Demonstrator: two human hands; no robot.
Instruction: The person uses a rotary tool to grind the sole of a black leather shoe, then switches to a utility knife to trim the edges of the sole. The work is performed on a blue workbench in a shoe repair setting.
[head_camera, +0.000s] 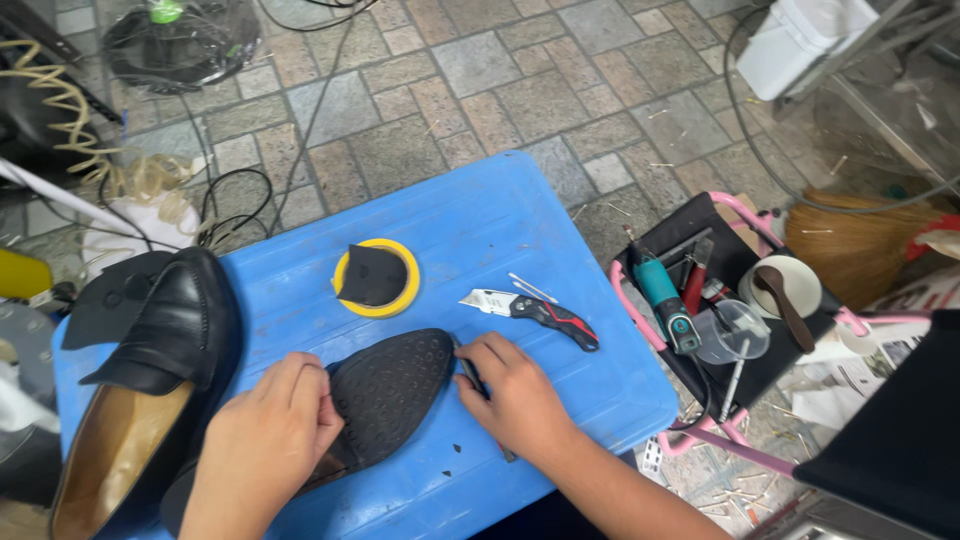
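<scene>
One black rubber sole lies flat on the blue worktop, between both hands. Left hand presses its heel end, fingers curled over the edge. Right hand fingers grip a thin dark tool at the toe edge. One black shoe, one folding knife, one yellow tape roll. Paved stone floor.

Left hand flat, palm down; right hand in a closed grip

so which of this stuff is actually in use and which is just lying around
In use:
left hand on the black rubber sole
right hand with a thin dark tool

Lying about:
folding utility knife
yellow tape roll
black loafer
tool tray
</scene>
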